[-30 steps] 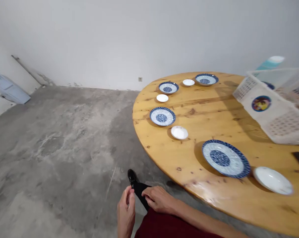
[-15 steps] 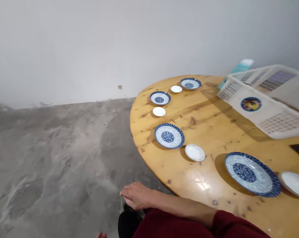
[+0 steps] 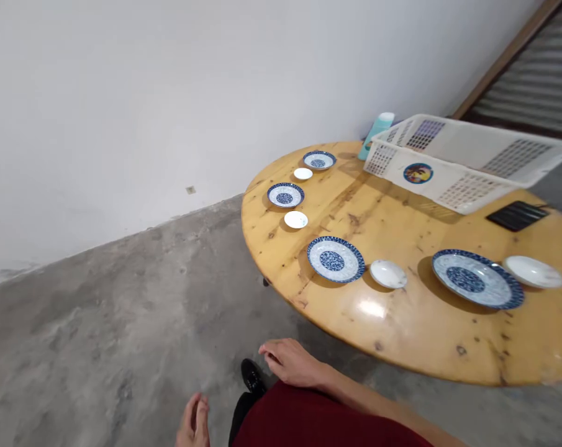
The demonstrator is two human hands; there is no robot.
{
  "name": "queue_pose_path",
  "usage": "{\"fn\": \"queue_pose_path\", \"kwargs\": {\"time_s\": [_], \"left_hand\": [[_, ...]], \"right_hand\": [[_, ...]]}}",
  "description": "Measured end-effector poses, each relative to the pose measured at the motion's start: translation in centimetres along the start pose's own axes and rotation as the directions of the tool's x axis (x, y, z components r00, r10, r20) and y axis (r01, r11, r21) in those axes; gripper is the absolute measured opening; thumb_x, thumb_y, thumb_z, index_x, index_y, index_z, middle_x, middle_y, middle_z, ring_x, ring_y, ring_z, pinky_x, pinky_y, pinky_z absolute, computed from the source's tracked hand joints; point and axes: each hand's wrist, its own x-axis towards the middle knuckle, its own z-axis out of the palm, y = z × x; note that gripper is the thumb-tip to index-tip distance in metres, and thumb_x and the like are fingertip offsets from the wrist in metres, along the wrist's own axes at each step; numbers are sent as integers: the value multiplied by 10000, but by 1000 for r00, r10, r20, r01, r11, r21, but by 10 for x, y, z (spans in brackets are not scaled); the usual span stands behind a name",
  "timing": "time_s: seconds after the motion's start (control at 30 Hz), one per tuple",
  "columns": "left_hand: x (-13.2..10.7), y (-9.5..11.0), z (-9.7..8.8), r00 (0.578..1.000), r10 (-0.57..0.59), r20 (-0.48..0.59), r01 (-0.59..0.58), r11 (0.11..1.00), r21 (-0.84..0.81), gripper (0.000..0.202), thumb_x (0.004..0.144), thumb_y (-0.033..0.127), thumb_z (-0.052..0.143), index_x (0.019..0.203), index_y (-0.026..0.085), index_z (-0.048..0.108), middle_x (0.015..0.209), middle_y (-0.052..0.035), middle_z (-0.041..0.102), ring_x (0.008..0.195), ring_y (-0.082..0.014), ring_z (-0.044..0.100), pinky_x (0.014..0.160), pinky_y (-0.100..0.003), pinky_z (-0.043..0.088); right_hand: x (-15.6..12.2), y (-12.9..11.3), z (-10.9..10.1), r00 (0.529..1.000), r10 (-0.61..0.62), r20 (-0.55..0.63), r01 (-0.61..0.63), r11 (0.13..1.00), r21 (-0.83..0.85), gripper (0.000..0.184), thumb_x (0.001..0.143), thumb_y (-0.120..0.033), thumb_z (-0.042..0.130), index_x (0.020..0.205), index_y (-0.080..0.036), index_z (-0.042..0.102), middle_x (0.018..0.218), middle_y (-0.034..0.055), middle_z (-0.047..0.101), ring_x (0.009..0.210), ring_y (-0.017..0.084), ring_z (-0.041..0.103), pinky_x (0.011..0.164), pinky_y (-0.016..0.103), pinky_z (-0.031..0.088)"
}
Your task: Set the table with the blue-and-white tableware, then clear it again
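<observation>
My right hand [image 3: 292, 361] hangs just below the table's near-left edge, over the floor, its fingers loosely extended and holding nothing. Lower and to the left, my left hand [image 3: 194, 422] is partly cut off by the bottom of the picture; its visible fingers are extended with nothing in them. The nearest dishes to my right hand are a blue-rimmed plate [image 3: 335, 259] and a small white dish [image 3: 388, 274]. Further right lie a larger-looking blue-rimmed plate [image 3: 477, 279] and a white dish [image 3: 533, 272]. Neither hand touches the tableware.
Along the rounded wooden table [image 3: 430, 338], more blue-rimmed plates [image 3: 285, 195] and small white dishes [image 3: 296, 219] lie toward the wall. A white plastic basket [image 3: 467, 192], a turquoise bottle [image 3: 376, 133] and a flat black item [image 3: 517, 215] are at the back right. Concrete floor [image 3: 122, 323] lies left.
The view has swung right and the table's near edge now shows more fully. My left hand has come further into view; my right hand stays near the table edge. The dishes stay put.
</observation>
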Motion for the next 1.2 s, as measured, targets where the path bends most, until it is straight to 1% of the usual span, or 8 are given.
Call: {"fn": "queue_pose_path", "kwargs": {"time_s": [0.13, 0.23, 0.43, 0.6, 0.73, 0.93, 1.07, 1.2], "left_hand": [[69, 20, -33, 994, 71, 84, -80, 992, 103, 533, 785, 604, 520, 1100, 210, 690, 1125, -139, 762, 1141, -365, 689, 913, -444, 587], [109, 49, -35, 977, 140, 161, -161, 979, 126, 567, 819, 605, 490, 1154, 185, 671, 1186, -163, 739, 1149, -352, 685, 923, -435, 578], [148, 130, 7, 905, 257, 339, -294, 953, 65, 568, 844, 612, 466, 1153, 183, 673, 1211, -170, 720, 1186, -323, 663, 987, -432, 542], [189, 178, 49, 798, 354, 488, -394, 919, -22, 512, 846, 579, 508, 1136, 197, 688, 1184, -151, 732, 1186, -308, 661, 1019, -423, 524], [254, 203, 65, 803, 291, 521, -354, 935, 24, 561, 848, 602, 493, 1178, 183, 669, 1213, -155, 726, 1174, -305, 676, 1016, -419, 536], [356, 261, 73, 818, 262, 513, -348, 934, 78, 543, 869, 600, 494, 1194, 192, 646, 1190, -144, 738, 1170, -311, 683, 968, -418, 574], [395, 313, 98, 806, 290, 517, -371, 927, 59, 547, 862, 598, 509, 1204, 189, 633, 1231, -150, 720, 1193, -303, 668, 1004, -429, 552], [412, 378, 141, 710, 328, 622, -427, 904, 11, 581, 814, 631, 532, 1136, 164, 659, 1120, -158, 754, 1098, -312, 708, 956, -443, 566]], "right_hand": [[34, -27, 6, 995, 63, -73, -63, 998, 9, 377, 928, -217, 429, 1188, -203, 701, 1143, 88, 754, 1012, 234, 712, 829, 287, 455], [53, -35, 8, 990, 112, -83, -111, 994, 22, 388, 916, -213, 435, 1200, -201, 700, 1141, 85, 756, 1007, 234, 713, 840, 289, 461], [96, -30, 1, 976, 193, -98, -188, 980, 58, 398, 902, -194, 431, 1189, -183, 706, 1172, 87, 745, 1042, 231, 703, 859, 279, 466], [162, -11, -13, 974, 194, -115, -186, 979, 82, 394, 879, -190, 466, 1196, -191, 699, 1140, 82, 753, 1008, 219, 707, 836, 268, 461], [230, 9, -44, 972, 200, -125, -186, 976, 110, 371, 887, -215, 481, 1189, -205, 696, 1140, 82, 754, 1004, 220, 707, 812, 270, 454], [308, 39, -117, 946, 256, -197, -230, 962, 144, 360, 894, -190, 481, 1186, -196, 692, 1109, 87, 758, 977, 214, 708, 812, 272, 459], [330, 59, -157, 906, 291, -307, -245, 953, 179, 365, 910, -180, 461, 1195, -177, 688, 1148, 101, 748, 1019, 230, 705, 853, 295, 481], [327, 75, -186, 834, 368, -410, -279, 924, 263, 368, 932, -184, 431, 1196, -152, 686, 1142, 117, 747, 1036, 235, 705, 888, 307, 491]]}}
